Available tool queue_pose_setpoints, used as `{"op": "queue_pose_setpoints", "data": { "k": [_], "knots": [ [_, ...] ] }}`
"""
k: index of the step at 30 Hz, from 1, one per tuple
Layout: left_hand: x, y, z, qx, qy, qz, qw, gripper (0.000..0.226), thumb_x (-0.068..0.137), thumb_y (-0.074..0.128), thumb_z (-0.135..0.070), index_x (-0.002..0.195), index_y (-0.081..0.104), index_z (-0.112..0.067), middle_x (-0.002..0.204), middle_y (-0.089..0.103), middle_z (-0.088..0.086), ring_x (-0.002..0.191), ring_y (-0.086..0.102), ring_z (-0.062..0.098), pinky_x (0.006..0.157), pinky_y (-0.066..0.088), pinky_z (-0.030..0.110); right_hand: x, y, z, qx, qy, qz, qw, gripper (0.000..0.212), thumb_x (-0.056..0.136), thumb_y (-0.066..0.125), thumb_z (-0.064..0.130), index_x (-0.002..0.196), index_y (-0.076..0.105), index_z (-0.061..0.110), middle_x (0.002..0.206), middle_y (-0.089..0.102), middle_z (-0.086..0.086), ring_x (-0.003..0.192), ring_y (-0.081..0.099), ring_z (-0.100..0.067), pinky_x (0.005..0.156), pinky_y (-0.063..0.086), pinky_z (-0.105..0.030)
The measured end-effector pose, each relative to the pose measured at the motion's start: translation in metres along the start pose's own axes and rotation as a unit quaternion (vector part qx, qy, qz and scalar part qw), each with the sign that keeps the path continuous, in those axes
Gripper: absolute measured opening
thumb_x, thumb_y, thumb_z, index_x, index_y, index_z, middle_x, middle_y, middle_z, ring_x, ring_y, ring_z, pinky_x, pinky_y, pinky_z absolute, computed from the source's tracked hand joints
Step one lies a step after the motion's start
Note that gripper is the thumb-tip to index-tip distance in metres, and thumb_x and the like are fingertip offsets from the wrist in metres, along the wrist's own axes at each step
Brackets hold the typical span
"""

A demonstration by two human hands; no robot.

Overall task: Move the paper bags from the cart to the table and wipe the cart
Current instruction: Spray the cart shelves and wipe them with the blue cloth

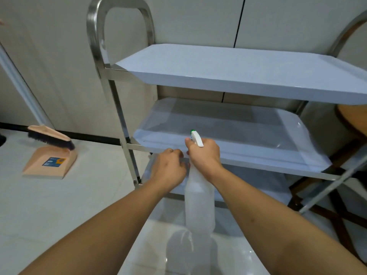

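Holding a spray bottle (pixel 199 197) by its neck, the right hand (pixel 204 155) is wrapping its fingers around the white sprayer top (pixel 197 138), with the little green nozzle (pixel 192 132) pointing at the cart (pixel 238 76). The bottle is see-through and is hanging down between the two arms, in front of the middle shelf (pixel 248 153).

The left hand (pixel 168 165) is sitting just beside the right one, near the front edge of that shelf. Its fingers are curling in, and they seem to be touching the bottle's neck or something small there, but it is too hard to tell what, if anything, they are holding.

No paper bags are showing on the cart. The top shelf (pixel 228 64) and the middle shelf both look bare, so the bags are probably on the table already, though the table is not showing. A lower shelf (pixel 258 181) is mostly hiding behind the arms.

So the person seems to be starting the wiping part. The spraying is getting ready. Next, the finger needs to be squeezing the trigger while the nozzle is aiming at a shelf. After that a cloth is needed, and no cloth is clearly showing.

A dustpan (pixel 49 163) and a brush (pixel 50 136) are sitting on the floor (pixel 59 205) to the left, well apart from the cart. A wooden chair or stool (pixel 351 120) is peeking in at the right edge.
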State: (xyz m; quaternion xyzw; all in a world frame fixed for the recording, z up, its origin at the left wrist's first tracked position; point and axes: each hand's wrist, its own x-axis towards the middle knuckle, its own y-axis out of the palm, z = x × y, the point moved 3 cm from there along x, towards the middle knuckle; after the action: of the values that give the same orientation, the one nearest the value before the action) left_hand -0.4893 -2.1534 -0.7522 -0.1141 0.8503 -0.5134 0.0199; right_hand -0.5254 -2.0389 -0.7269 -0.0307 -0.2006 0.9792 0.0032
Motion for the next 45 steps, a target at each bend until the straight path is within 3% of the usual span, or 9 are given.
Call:
{"op": "queue_pose_setpoints", "data": {
  "k": [5, 7, 23, 30, 35, 38, 39, 42, 45],
  "knots": [
    [0.004, 0.033, -0.043, 0.006, 0.054, 0.046, 0.997, 0.025, 0.096, 0.053, -0.025, 0.116, 0.064, -0.018, 0.116, 0.059, 0.004, 0.101, 0.058, 0.027, 0.081, 0.053, 0.037, 0.003, -0.054, -0.024, -0.013, 0.019, -0.065, 0.998, 0.040, 0.083, 0.058, 0.044, 0.059, 0.054, 0.013, 0.063, 0.066, -0.010, 0.069, 0.068, -0.040, 0.066, 0.059, -0.052],
    [0.007, 0.045, -0.063, 0.002, 0.078, 0.059, 0.995, 0.026, 0.096, 0.052, -0.025, 0.119, 0.064, -0.019, 0.120, 0.058, 0.003, 0.102, 0.058, 0.027, 0.079, 0.051, 0.035, 0.002, -0.079, -0.038, -0.008, 0.029, -0.101, 0.994, 0.041, 0.081, 0.056, 0.049, 0.065, 0.058, 0.011, 0.067, 0.069, -0.010, 0.069, 0.069, -0.036, 0.069, 0.059, -0.051],
    [-0.019, 0.136, -0.193, -0.018, 0.264, 0.145, 0.954, 0.031, 0.096, 0.055, -0.027, 0.122, 0.063, -0.014, 0.129, 0.059, 0.009, 0.119, 0.055, 0.031, 0.095, 0.049, 0.038, -0.022, -0.235, -0.120, -0.036, 0.086, -0.288, 0.953, 0.037, 0.092, 0.061, 0.046, 0.070, 0.064, 0.017, 0.072, 0.068, -0.010, 0.071, 0.069, -0.030, 0.073, 0.059, -0.050],
    [-0.035, 0.187, -0.193, -0.018, 0.257, 0.186, 0.948, 0.034, 0.097, 0.056, -0.029, 0.129, 0.061, -0.019, 0.133, 0.056, 0.005, 0.119, 0.055, 0.027, 0.094, 0.047, 0.034, -0.031, -0.251, -0.144, -0.010, 0.082, -0.301, 0.950, 0.037, 0.097, 0.059, 0.048, 0.074, 0.062, 0.018, 0.076, 0.067, -0.012, 0.074, 0.069, -0.030, 0.072, 0.060, -0.051],
    [-0.038, 0.213, -0.182, -0.030, 0.238, 0.191, 0.952, 0.035, 0.096, 0.058, -0.029, 0.130, 0.061, -0.020, 0.134, 0.057, 0.005, 0.123, 0.054, 0.026, 0.099, 0.046, 0.035, -0.043, -0.242, -0.174, 0.025, 0.082, -0.269, 0.959, 0.036, 0.096, 0.064, 0.044, 0.087, 0.069, 0.009, 0.082, 0.069, -0.015, 0.069, 0.071, -0.029, 0.060, 0.061, -0.036],
    [-0.038, 0.227, -0.171, -0.033, 0.217, 0.189, 0.957, 0.036, 0.095, 0.059, -0.027, 0.130, 0.061, -0.019, 0.133, 0.057, 0.006, 0.123, 0.054, 0.027, 0.098, 0.044, 0.033, -0.046, -0.227, -0.204, 0.008, 0.085, -0.246, 0.966, 0.038, 0.096, 0.065, 0.040, 0.092, 0.068, 0.002, 0.087, 0.066, -0.021, 0.072, 0.069, -0.029, 0.050, 0.054, -0.022],
    [-0.038, 0.231, -0.167, -0.033, 0.211, 0.188, 0.959, 0.036, 0.095, 0.059, -0.027, 0.130, 0.062, -0.019, 0.133, 0.057, 0.006, 0.123, 0.054, 0.027, 0.099, 0.044, 0.033, -0.046, -0.222, -0.214, 0.006, 0.090, -0.240, 0.967, 0.038, 0.096, 0.065, 0.039, 0.093, 0.068, 0.001, 0.088, 0.066, -0.021, 0.075, 0.069, -0.031, 0.050, 0.055, -0.024],
    [-0.036, 0.246, -0.150, -0.022, 0.195, 0.192, 0.962, 0.035, 0.094, 0.058, -0.027, 0.129, 0.062, -0.021, 0.132, 0.058, 0.005, 0.123, 0.053, 0.026, 0.101, 0.043, 0.033, -0.036, -0.205, -0.248, -0.030, 0.104, -0.209, 0.972, 0.034, 0.095, 0.062, 0.048, 0.083, 0.065, 0.016, 0.079, 0.066, -0.014, 0.074, 0.068, -0.032, 0.067, 0.060, -0.048],
    [-0.025, 0.260, -0.133, -0.004, 0.185, 0.185, 0.965, 0.034, 0.094, 0.059, -0.029, 0.127, 0.063, -0.022, 0.131, 0.058, 0.005, 0.122, 0.054, 0.027, 0.099, 0.043, 0.034, -0.014, -0.190, -0.276, -0.050, 0.111, -0.181, 0.976, 0.035, 0.093, 0.058, 0.058, 0.077, 0.059, 0.027, 0.075, 0.066, -0.004, 0.074, 0.069, -0.027, 0.074, 0.059, -0.049]
  ]
}}
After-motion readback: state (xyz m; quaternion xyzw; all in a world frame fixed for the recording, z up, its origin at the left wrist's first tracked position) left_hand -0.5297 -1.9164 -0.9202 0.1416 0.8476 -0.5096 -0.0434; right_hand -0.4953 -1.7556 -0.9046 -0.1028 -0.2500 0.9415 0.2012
